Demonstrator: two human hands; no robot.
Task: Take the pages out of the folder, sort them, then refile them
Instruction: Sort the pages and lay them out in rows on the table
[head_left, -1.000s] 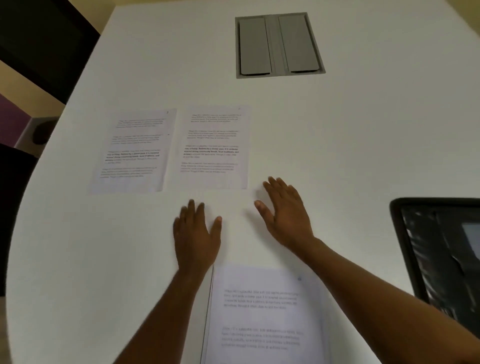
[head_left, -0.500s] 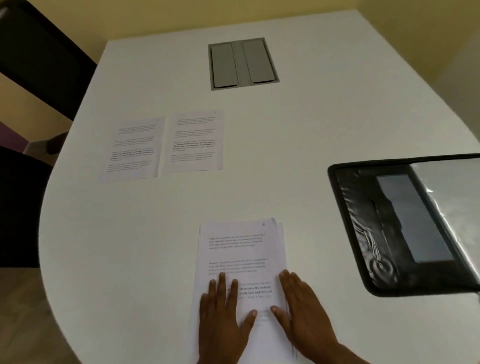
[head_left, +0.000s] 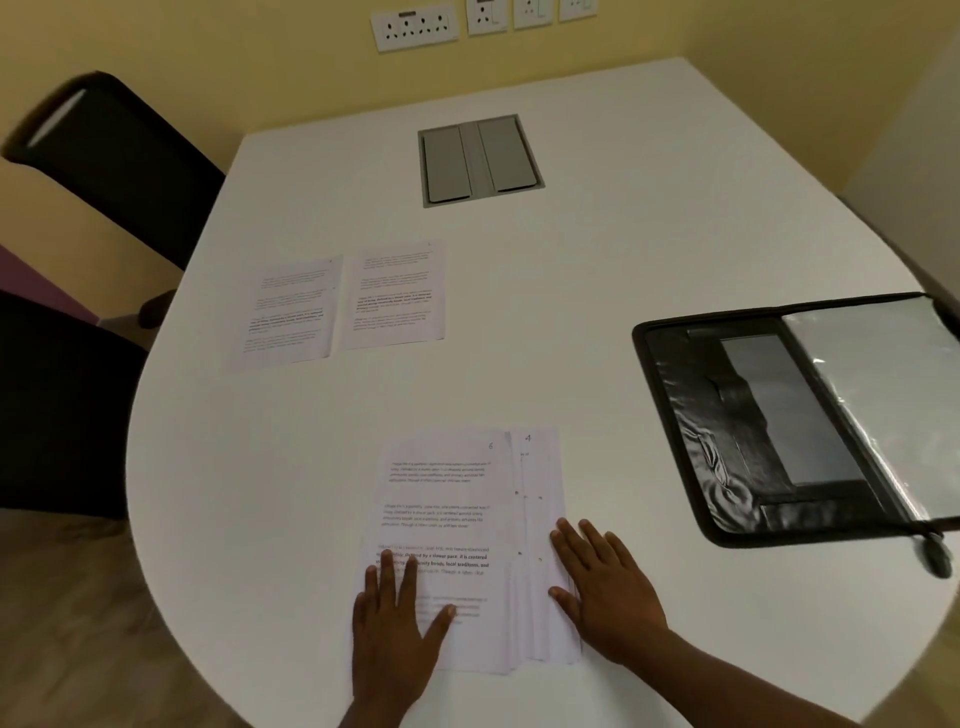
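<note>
A stack of printed pages (head_left: 457, 499) lies near the table's front edge, fanned a little so a page numbered 4 shows at its right under the top page numbered 6. My left hand (head_left: 395, 623) rests flat on the lower left of the top page. My right hand (head_left: 602, 587) lies flat on the stack's right edge. Two single pages lie side by side farther back: the left page (head_left: 291, 312) and the right page (head_left: 402, 293). The black folder (head_left: 727, 441) lies open at the right, with clear sleeves (head_left: 878, 395) showing.
The white table (head_left: 597, 291) has a grey cable hatch (head_left: 480, 158) set into it at the back. A black chair (head_left: 119, 161) stands at the left. Wall sockets (head_left: 415, 31) sit above the far edge.
Both hands drew back from the table's middle onto the near stack, then the right hand slid rightwards to the stack's edge, and the pages fanned out. The camera tilted up, showing the wall and more of the folder.
</note>
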